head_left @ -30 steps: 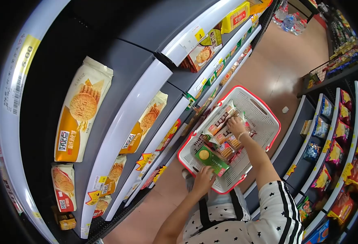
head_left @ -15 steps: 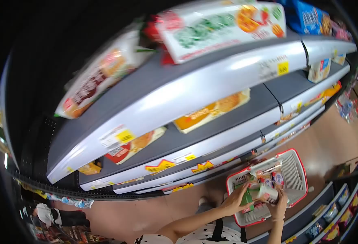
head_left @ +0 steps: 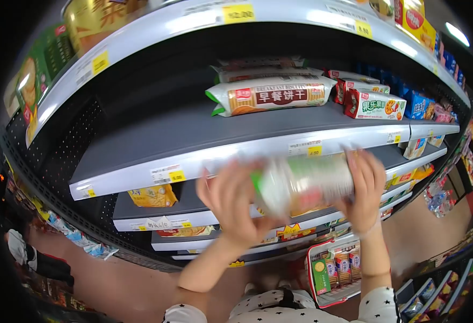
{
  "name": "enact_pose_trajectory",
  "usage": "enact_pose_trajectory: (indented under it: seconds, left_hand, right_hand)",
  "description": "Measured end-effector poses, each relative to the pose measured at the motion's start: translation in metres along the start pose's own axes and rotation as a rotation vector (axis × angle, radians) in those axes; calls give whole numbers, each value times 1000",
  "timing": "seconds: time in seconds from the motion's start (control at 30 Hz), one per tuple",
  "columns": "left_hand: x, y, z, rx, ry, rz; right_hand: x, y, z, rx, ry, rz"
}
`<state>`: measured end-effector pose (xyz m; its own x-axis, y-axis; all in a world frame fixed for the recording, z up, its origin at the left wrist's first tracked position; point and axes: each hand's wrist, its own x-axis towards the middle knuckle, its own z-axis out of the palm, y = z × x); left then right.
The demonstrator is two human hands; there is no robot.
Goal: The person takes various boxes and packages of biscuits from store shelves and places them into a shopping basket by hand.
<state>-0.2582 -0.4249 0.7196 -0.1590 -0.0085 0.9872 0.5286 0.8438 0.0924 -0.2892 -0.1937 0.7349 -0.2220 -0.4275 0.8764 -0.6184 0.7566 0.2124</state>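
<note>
Between my two hands, in front of the shelves, is a motion-blurred white and green package [head_left: 311, 180]. My left hand [head_left: 233, 196] is curled at its left end, and my right hand [head_left: 364, 188] grips its right end. Behind and above them, long white packs of breakfast biscuits [head_left: 279, 97] lie on a grey shelf [head_left: 193, 126], with small white and red boxes [head_left: 375, 105] to their right. Low at the right, a red-rimmed basket [head_left: 349, 297] holds a green box [head_left: 321, 274] and several biscuit packs [head_left: 344, 266].
A yellow pack [head_left: 153, 196] lies on the shelf below. The upper shelf edge [head_left: 279, 13] crosses the top of the view. Clear bottles [head_left: 439, 202] stand on the floor at the right. At the far left is a person in dark trousers [head_left: 53, 269]. More shelving stands at the lower right.
The view has turned to face the shelves. Both hands have risen from the basket to shelf height with the white and green package between them.
</note>
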Motion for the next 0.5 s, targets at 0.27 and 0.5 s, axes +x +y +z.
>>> enact_pose_trajectory:
  seconds: [0.27,0.5]
  left_hand:
    - [52,-74,13,278,-160,-79]
    - [52,-71,15,332,-142,-143]
  right_hand:
    - [119,20,48,-69,-151,-224]
    - [121,28,49,8,-274,-233]
